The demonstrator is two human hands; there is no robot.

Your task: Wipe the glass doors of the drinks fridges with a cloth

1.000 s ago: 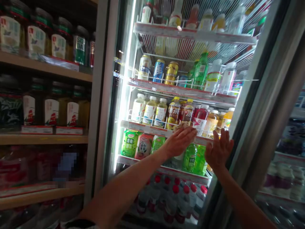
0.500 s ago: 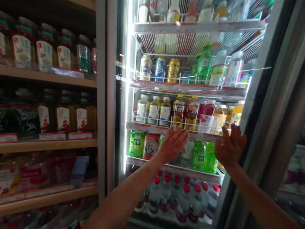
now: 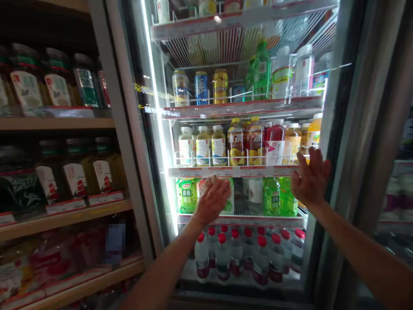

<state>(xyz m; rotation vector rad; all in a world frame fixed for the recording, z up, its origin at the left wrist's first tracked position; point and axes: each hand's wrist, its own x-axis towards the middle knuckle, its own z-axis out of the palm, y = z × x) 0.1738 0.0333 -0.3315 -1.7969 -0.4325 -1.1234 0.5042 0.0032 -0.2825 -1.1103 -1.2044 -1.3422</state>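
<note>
My left hand (image 3: 211,200) presses against the glass door (image 3: 238,196) of a lit drinks fridge, level with the row of green drink bottles. A pale, crumpled cloth (image 3: 213,177) peeks out past its fingertips; most of it is hidden under the fingers. My right hand (image 3: 310,181) is raised at the right side of the door, fingers spread, with nothing in it. It appears to rest on the glass near the door frame. Behind the glass, tea bottles (image 3: 203,146) stand above the left hand and red-capped water bottles (image 3: 222,256) below it.
Wooden shelves (image 3: 58,124) with dark bottles (image 3: 27,86) and price tags stand at the left. Upper fridge racks hold cans (image 3: 201,88) and a green bottle (image 3: 262,71). A metal door frame (image 3: 358,129) rises at the right.
My left hand has slid left and slightly down across the glass with the cloth. My right hand stays near the right side. The view has tilted and shifted.
</note>
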